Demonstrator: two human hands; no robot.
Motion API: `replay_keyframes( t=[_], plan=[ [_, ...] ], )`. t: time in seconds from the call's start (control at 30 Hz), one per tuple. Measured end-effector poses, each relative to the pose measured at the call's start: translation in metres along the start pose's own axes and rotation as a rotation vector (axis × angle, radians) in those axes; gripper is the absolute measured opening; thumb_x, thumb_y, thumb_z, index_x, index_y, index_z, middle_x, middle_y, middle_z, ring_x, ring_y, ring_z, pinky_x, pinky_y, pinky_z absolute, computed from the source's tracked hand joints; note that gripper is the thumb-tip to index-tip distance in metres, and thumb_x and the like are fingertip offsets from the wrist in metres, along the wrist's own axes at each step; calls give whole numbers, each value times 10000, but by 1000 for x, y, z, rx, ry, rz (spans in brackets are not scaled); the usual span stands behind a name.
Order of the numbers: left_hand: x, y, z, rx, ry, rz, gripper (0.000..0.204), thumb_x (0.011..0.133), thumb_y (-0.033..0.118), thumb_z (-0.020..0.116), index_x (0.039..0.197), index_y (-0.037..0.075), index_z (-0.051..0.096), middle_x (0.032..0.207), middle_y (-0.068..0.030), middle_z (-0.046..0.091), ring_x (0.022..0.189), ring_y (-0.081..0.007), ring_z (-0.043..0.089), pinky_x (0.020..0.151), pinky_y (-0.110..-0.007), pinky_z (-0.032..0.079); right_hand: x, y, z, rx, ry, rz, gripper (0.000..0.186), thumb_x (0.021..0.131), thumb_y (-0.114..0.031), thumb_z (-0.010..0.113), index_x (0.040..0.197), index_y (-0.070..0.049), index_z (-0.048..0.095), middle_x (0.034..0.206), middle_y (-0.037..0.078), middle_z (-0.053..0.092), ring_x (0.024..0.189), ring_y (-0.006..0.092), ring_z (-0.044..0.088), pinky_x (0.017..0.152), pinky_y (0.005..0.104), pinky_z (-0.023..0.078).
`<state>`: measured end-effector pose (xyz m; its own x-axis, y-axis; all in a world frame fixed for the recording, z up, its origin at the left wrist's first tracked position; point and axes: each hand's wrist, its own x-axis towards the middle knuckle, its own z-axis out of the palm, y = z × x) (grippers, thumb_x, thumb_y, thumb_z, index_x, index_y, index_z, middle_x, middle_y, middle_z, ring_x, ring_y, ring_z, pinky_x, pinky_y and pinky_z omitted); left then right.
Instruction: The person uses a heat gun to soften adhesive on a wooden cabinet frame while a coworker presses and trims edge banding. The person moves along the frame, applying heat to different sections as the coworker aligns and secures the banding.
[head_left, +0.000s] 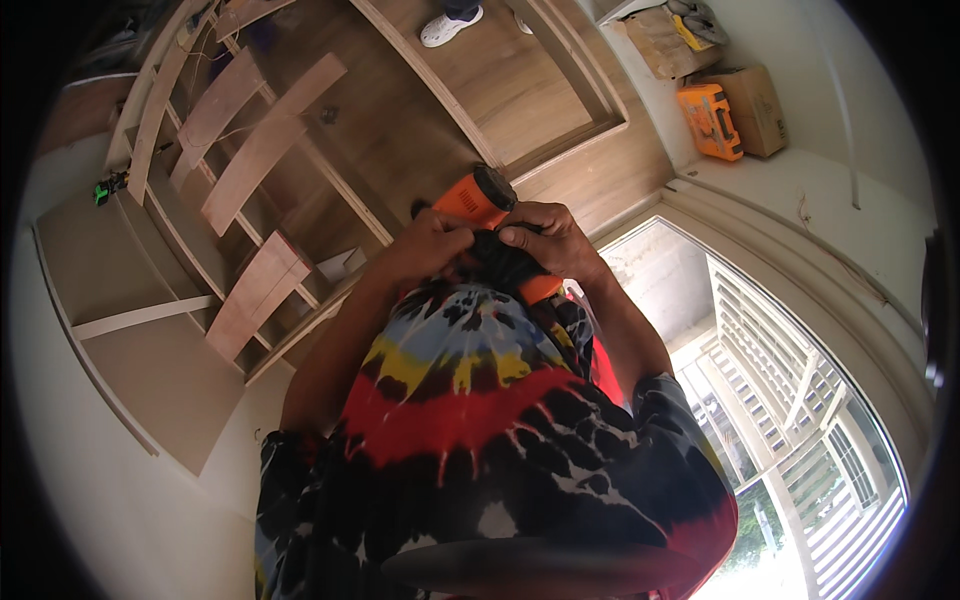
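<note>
An orange and black power tool (470, 202) is held close against my waist, in front of a tie-dyed shirt. Its exact kind does not show. My right hand (552, 238) is closed round its black middle part, the thumb lying across the top. On the other side my left hand (436, 243) is closed, fingertips pressed in at the same black part; whatever they pinch is hidden. A second orange piece (540, 288) shows just below my right hand and looks like the tool's lower end.
Ahead and left lies a wooden frame (345, 190) with several loose plywood strips (258, 290). A green and black device (108, 188) sits far left. Back right are an orange case (712, 122) and a cardboard box (757, 108). Another person's white shoe (451, 27) shows ahead. A bright window (800, 420) is at right.
</note>
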<state>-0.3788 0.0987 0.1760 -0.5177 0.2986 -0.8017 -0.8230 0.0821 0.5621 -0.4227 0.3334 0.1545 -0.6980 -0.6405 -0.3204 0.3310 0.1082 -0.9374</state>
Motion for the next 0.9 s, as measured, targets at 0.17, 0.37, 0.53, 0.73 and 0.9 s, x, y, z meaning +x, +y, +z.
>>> replay_keyframes(
  t=[0.17, 0.37, 0.53, 0.73, 0.9],
  plan=[
    [4, -14, 12, 75, 154, 156, 349, 945, 196, 561, 1124, -27, 761, 797, -54, 720, 636, -104, 652, 584, -271, 532, 2, 17, -3, 102, 57, 42, 224, 993, -206, 738, 969, 16, 720, 815, -12, 641, 775, 81, 556, 698, 270, 456],
    [12, -22, 12, 119, 97, 150, 285, 975, 194, 538, 915, -10, 726, 696, -28, 644, 589, -98, 590, 569, -281, 467, -6, 14, 1, 83, 115, 71, 206, 1000, -183, 723, 960, 19, 710, 801, -18, 623, 753, 88, 549, 673, 278, 452],
    [4, -31, 12, -29, 109, -45, 334, 979, 232, 538, 759, 14, 663, 654, -47, 628, 553, -115, 576, 537, -291, 453, -6, -20, 1, -253, -45, -192, 139, 904, -96, 776, 967, 8, 708, 809, 104, 631, 756, 207, 615, 691, 348, 481],
    [9, -30, 11, -161, 151, -70, 341, 1011, 267, 536, 778, 42, 643, 639, -24, 600, 525, -114, 539, 508, -298, 431, 12, -28, -5, -258, -200, -199, 154, 919, -129, 767, 980, 0, 709, 857, 149, 644, 777, 300, 622, 716, 410, 485],
    [-5, -22, 8, 52, 391, 85, 300, 960, 312, 688, 981, 13, 700, 733, -38, 633, 643, -126, 622, 579, -283, 490, 7, -22, -4, -324, -30, -154, 148, 923, -107, 753, 1003, 13, 719, 842, 103, 642, 782, 232, 637, 714, 366, 490]
  ],
)
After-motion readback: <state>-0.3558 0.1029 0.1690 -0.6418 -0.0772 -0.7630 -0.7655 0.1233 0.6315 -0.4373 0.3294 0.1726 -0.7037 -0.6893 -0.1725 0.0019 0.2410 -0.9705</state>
